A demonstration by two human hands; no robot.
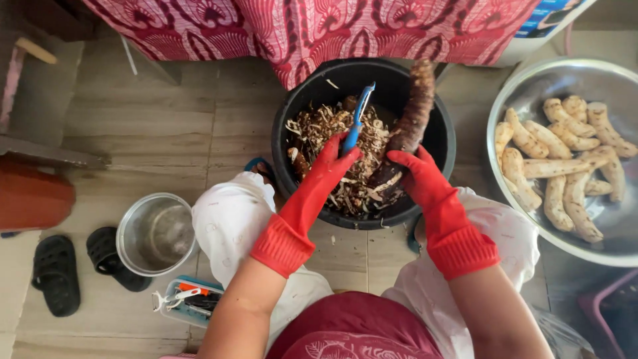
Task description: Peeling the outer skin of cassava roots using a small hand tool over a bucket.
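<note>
Over the black bucket (438,143), I see both red-gloved hands closed on their work.

Right of the bucket, a steel basin (531,86) holds peeled roots; left of it stand a small steel pot (157,234) and sandals (56,274). My right hand (415,176) is clamped on the brown unpeeled root (413,116), leaning on the bucket's rim; my left hand (332,163) grips the blue peeler (357,119). I'd judge short strokes, kept inside the rim, drop peelings cleanly; room is tight between my knees.
</note>
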